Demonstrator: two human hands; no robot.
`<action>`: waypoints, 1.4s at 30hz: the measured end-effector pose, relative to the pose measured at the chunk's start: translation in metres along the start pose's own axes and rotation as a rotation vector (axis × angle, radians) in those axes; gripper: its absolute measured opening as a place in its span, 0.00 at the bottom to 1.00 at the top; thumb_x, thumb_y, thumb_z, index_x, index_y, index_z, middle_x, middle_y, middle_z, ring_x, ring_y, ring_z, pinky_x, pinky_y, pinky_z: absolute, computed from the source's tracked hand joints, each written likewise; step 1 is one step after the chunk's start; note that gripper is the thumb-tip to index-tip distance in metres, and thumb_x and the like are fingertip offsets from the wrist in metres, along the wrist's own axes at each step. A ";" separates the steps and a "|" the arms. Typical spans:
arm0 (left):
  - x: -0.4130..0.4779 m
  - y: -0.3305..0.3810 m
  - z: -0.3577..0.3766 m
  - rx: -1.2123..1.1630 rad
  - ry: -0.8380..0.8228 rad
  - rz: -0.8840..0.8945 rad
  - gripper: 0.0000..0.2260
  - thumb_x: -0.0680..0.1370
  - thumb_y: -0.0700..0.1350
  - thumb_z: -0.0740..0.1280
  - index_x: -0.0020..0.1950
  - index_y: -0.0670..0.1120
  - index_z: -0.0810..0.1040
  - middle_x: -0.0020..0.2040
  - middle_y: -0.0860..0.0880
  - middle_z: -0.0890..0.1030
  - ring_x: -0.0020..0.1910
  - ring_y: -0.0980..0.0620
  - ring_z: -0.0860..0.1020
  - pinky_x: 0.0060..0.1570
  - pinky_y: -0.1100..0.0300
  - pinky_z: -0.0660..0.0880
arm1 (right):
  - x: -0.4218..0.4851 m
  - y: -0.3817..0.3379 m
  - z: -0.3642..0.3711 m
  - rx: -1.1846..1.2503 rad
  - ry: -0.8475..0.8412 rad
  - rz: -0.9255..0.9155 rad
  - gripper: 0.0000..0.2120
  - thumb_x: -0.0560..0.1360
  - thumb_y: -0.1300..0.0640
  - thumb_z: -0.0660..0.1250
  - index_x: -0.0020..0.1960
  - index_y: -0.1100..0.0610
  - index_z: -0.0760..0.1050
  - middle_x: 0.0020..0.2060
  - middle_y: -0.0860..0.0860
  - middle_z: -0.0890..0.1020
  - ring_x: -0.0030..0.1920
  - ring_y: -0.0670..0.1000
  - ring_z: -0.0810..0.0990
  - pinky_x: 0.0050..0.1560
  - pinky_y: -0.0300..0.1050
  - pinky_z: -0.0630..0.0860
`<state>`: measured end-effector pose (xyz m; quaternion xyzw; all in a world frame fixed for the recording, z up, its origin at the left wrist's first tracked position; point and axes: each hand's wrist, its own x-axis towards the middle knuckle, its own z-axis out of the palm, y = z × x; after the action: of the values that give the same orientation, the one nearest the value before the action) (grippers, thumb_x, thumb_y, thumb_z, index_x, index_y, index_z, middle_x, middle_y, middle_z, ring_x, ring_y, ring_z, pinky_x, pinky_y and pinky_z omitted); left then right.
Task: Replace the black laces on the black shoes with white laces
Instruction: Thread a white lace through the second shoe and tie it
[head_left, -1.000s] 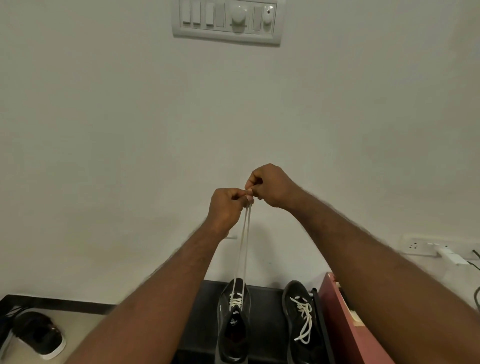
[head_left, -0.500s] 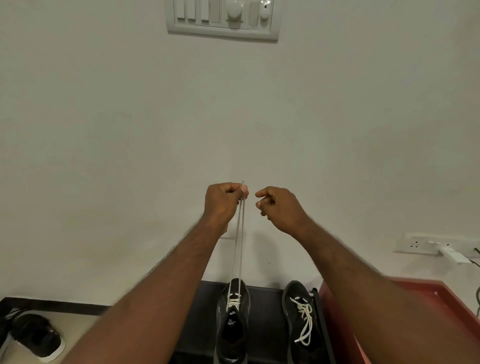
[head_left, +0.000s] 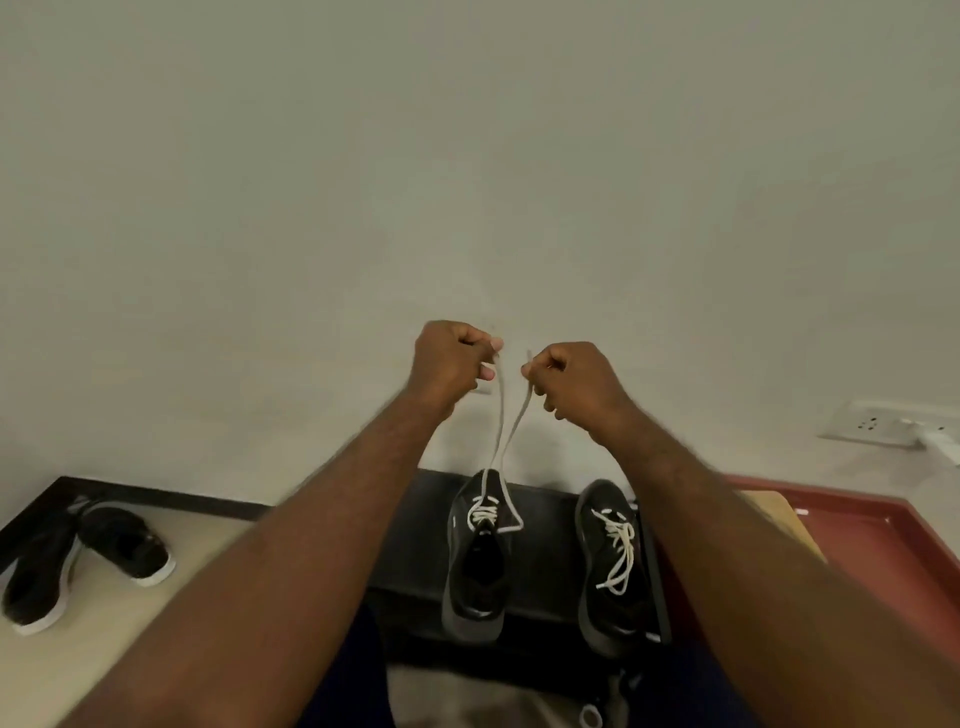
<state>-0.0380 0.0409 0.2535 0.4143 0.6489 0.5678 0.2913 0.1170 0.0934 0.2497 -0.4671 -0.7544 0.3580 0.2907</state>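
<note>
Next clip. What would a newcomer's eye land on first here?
The left hand and right hand, raised mid-frame, each pinch one end of a white lace drawn up from the partly laced black shoe below them. Right of it stands a second black shoe with white lacing in, and another dark pair lies at far left.

Count at that moment: two hands, my left hand (head_left: 449, 364) and right hand (head_left: 576, 382), and each pinched one lace end. Two ends, left end (head_left: 501, 410) and right end (head_left: 521, 415), both off one white lace (head_left: 483, 512). Two black shoes sat on one black bench (head_left: 545, 525): part-laced shoe (head_left: 475, 582) and laced shoe (head_left: 613, 613). White laces totalled two; the second lace (head_left: 618, 551) was on the laced shoe. Two more white-soled black shoes lay off left: outer spare shoe (head_left: 36, 577), inner spare shoe (head_left: 130, 545). One socket plate (head_left: 872, 423), one white plug (head_left: 940, 441), one red tray (head_left: 883, 540).
</note>
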 end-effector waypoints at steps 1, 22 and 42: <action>0.001 -0.009 -0.005 -0.037 0.071 -0.033 0.06 0.79 0.35 0.65 0.46 0.38 0.81 0.40 0.43 0.83 0.29 0.52 0.81 0.26 0.64 0.74 | 0.000 0.006 0.002 0.078 -0.008 0.079 0.07 0.79 0.60 0.66 0.45 0.63 0.79 0.35 0.57 0.82 0.30 0.51 0.80 0.32 0.43 0.76; -0.051 -0.284 0.029 0.501 -0.074 -0.310 0.05 0.77 0.47 0.70 0.49 0.48 0.84 0.48 0.47 0.83 0.45 0.53 0.81 0.48 0.57 0.79 | -0.058 0.245 0.139 0.025 0.094 0.505 0.16 0.76 0.46 0.68 0.59 0.53 0.75 0.47 0.50 0.84 0.46 0.51 0.83 0.53 0.50 0.80; -0.043 -0.272 0.060 0.344 -0.144 -0.399 0.06 0.83 0.46 0.61 0.51 0.44 0.74 0.41 0.52 0.76 0.39 0.57 0.75 0.38 0.63 0.73 | -0.047 0.223 0.182 0.179 -0.088 0.404 0.05 0.82 0.57 0.62 0.50 0.57 0.74 0.43 0.48 0.77 0.43 0.44 0.75 0.42 0.37 0.72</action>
<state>-0.0219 0.0298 -0.0282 0.3611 0.7820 0.3499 0.3682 0.1053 0.0700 -0.0407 -0.5649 -0.6227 0.4946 0.2201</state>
